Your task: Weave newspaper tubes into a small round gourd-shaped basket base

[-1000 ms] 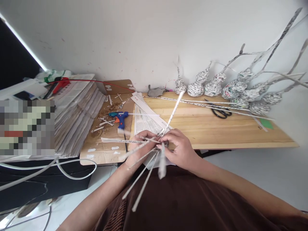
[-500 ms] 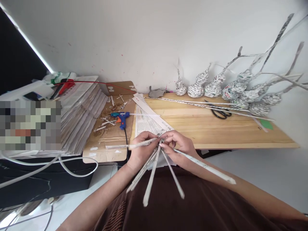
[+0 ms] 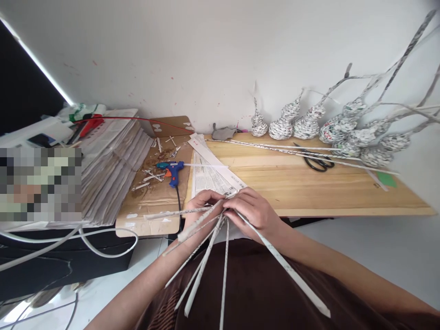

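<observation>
My left hand (image 3: 204, 205) and my right hand (image 3: 252, 211) meet at the table's front edge, both closed around the joined ends of several rolled paper sticks (image 3: 206, 266). These newspaper-grey sticks fan out toward my lap, one reaching left past my left wrist and another down to the right beneath my right hand. The fingers hide the point where the sticks come together. Just behind the hands lie flat printed paper strips (image 3: 220, 167), overlapping one another.
A blue glue gun (image 3: 175, 173) rests on cardboard (image 3: 151, 208) among paper scraps. Stacked newspapers (image 3: 113, 169) stand at left. Black scissors (image 3: 318, 161) and long paper sticks (image 3: 275, 147) lie on the wooden board (image 3: 343, 192). Woven gourd shapes (image 3: 279, 124) line the wall.
My right hand has shifted slightly left and its fingers have folded over the joint. The sticks have turned and spread, more of them now hanging over my left forearm and lap.
</observation>
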Action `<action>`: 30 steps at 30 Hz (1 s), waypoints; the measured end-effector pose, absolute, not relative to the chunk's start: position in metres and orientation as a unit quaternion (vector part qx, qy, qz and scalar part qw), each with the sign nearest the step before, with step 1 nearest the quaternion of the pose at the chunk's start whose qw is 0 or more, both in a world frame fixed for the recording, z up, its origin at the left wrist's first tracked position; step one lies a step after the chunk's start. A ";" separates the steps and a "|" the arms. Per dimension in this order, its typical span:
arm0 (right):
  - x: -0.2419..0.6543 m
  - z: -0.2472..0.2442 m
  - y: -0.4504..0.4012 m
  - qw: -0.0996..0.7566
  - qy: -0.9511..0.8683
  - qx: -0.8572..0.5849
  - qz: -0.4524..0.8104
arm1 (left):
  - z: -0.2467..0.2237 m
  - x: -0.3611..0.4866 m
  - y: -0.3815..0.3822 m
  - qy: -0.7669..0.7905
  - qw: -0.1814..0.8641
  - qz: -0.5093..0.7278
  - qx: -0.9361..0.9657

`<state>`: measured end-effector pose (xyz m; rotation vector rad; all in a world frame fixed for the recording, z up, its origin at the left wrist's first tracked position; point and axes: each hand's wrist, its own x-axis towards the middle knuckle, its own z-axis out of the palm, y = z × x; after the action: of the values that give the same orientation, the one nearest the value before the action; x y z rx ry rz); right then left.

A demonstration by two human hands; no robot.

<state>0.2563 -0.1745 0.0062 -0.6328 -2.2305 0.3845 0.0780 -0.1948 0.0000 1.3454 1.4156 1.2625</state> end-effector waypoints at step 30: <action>0.248 0.005 -0.174 0.480 -0.625 -0.449 0.420 | 0.004 0.083 -0.201 0.561 0.425 0.516 0.488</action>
<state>0.2480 -0.1744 0.0052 -1.0961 -1.5252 1.0242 0.0828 -0.2005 0.0040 1.2195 1.4021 1.2911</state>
